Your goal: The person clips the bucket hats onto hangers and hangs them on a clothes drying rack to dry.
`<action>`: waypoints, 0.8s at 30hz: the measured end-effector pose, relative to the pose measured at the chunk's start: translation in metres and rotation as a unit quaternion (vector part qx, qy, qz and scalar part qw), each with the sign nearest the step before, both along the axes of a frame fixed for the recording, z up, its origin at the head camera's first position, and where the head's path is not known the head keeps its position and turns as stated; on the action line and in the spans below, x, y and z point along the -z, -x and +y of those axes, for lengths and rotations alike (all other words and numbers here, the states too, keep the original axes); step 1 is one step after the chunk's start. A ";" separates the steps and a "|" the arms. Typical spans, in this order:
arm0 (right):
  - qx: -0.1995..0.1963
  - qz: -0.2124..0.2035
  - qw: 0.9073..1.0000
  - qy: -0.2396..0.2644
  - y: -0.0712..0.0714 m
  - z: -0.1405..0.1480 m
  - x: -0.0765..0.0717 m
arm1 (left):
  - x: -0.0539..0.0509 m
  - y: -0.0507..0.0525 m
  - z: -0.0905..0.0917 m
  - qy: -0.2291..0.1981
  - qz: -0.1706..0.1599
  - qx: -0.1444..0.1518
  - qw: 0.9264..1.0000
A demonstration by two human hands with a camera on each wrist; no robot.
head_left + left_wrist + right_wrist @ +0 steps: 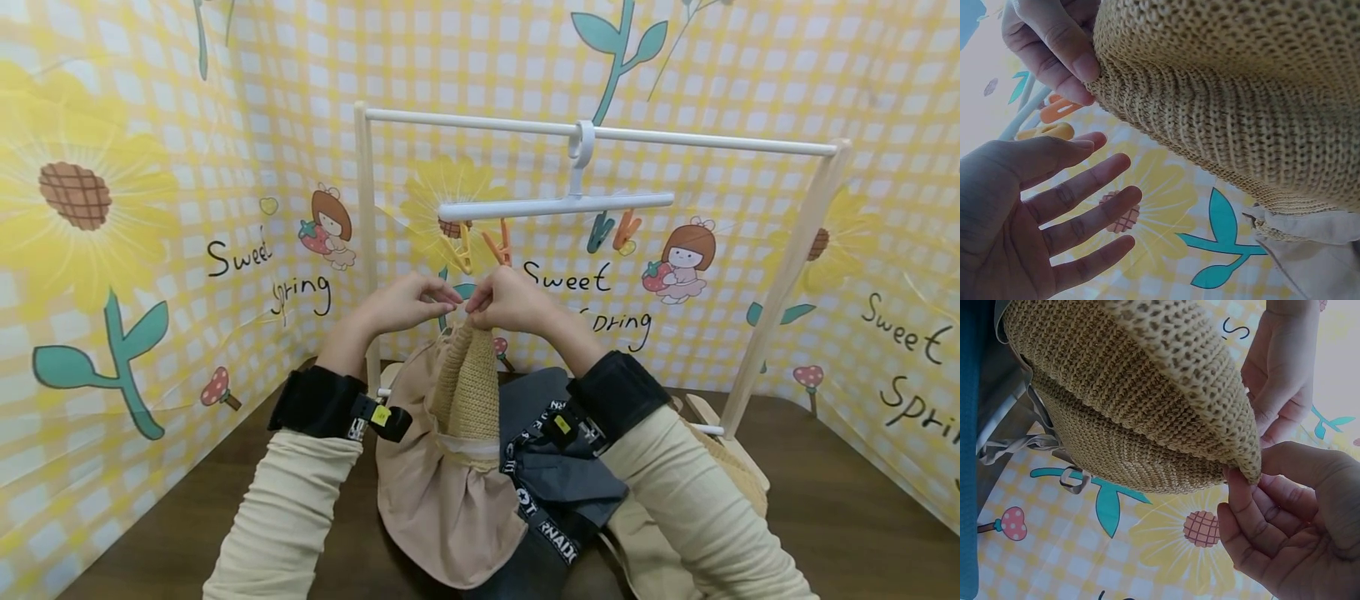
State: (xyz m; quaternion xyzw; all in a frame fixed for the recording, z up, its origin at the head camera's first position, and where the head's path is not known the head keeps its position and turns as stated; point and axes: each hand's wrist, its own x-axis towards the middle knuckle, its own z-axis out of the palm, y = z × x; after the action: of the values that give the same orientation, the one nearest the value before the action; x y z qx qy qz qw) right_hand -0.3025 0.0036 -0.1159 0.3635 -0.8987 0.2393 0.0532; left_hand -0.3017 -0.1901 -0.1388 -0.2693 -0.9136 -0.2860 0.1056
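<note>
Head view, right hand: the right hand [512,302] pinches the drawn-up peak of the woven hat [472,383]
Head view, left hand: the left hand [408,302] is just beside it, fingers reaching towards the right hand's fingertips; from here I cannot tell whether they touch
Head view, hat: crown raised to a point, tan cloth brim [457,525] spreading below, beside a dark grey garment [570,475] with lettered trim
Head view, pegs: a yellow peg [459,250] and an orange peg [501,243] hang just above the hands, under the white hanger [555,205]; a green peg [598,233] hangs farther right
Head view, rail: the hanger's hook sits over the white rail [480,122]
Left wrist view, fingers: the left hand is spread and holds nothing; the right hand grips the weave's edge above it
Right wrist view, pinch: the right thumb and fingers close on the crown's tip; the left hand is partly hidden behind the weave
Right wrist view, tie: a twisted cloth tie [1010,450] hangs from the hat's edge
</note>
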 end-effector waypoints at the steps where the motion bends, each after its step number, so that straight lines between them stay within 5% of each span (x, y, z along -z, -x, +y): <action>1: -0.001 0.001 1.000 -0.001 0.000 0.000 -0.001 | -0.002 0.000 0.001 0.002 -0.001 -0.001 1.000; 14: 0.000 -0.001 1.000 -0.005 -0.001 -0.002 -0.005 | -0.018 0.002 0.009 0.029 -0.014 -0.021 0.999; 24: -0.001 0.024 0.999 -0.022 0.000 -0.002 -0.008 | -0.022 0.003 0.009 0.043 -0.017 -0.044 0.998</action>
State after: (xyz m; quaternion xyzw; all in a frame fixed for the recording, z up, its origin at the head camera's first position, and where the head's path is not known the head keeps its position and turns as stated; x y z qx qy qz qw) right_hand -0.3025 0.0014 -0.1081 0.3707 -0.9021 0.2109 0.0662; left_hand -0.3048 -0.1809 -0.1171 -0.2280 -0.9378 -0.2456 0.0906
